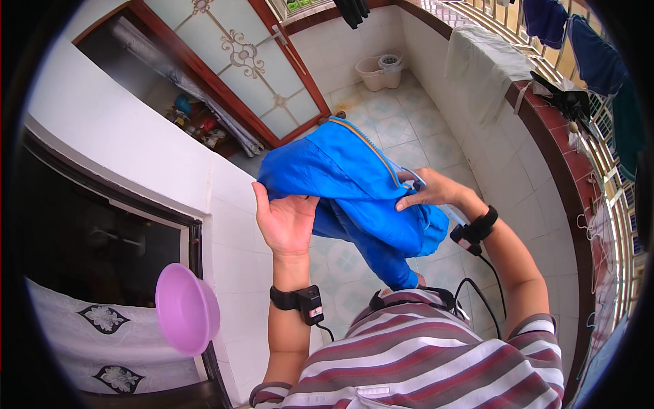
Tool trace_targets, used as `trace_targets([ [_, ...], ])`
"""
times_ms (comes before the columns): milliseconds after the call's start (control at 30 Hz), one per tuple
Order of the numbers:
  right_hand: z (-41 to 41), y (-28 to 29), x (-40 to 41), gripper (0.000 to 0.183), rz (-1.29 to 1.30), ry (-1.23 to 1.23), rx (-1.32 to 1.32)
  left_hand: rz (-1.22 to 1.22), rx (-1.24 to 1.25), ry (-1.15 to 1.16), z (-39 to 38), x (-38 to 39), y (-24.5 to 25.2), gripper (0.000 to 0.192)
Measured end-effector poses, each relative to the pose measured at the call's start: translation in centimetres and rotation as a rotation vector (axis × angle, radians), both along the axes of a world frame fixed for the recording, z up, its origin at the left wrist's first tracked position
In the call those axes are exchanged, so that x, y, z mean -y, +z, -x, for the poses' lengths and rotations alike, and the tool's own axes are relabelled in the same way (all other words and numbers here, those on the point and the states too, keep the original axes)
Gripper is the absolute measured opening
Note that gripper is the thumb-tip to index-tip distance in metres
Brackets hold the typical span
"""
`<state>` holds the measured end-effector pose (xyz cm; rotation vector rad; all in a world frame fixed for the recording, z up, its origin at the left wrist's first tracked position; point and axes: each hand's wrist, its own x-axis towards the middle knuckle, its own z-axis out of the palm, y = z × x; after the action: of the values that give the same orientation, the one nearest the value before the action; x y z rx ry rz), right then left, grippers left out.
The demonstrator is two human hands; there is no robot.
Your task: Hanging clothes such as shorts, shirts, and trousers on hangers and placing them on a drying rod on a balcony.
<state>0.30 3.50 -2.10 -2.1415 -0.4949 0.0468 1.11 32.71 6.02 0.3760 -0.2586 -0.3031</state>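
A blue jacket [357, 204] with an orange-edged zipper hangs in front of me over the tiled floor. My left hand [287, 220] is palm up beneath the jacket's left part, thumb apart, with its fingertips hidden by the cloth. At the zipper edge, my right hand [429, 189] grips the jacket together with a light-blue plastic hanger [413, 175]. Most of the hanger is hidden by cloth and hand.
A pink basin [186, 309] is at the left by a curtained window. A beige mop bucket [379, 71] stands in the far corner near a glass-panelled door [250, 56]. Along the right runs a tiled ledge [567, 148] with window bars and hanging clothes.
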Motion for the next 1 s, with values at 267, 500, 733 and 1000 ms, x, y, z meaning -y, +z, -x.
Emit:
trace_targets([
  [267,-3.9,11.0,1.9,0.013,-0.1,-0.254,0.582,-0.045,0.052,0.069,-1.2,-5.6,-1.1,0.071],
  [500,-5.1,22.5,-5.8,0.016,0.057,-0.285,1.091,-1.608,0.102,0.299,1.4,-5.1,-1.2,0.061],
  [733,-2.0,20.3,-12.3,0.013,0.163,0.179,0.909,-1.144,0.791,0.642,0.9,0.2,4.1,0.053],
  [1000,-2.2,12.5,-7.4,0.03,-0.118,-0.091,0.657,-0.954,0.051,0.897,-3.0,-1.7,4.8,0.035],
])
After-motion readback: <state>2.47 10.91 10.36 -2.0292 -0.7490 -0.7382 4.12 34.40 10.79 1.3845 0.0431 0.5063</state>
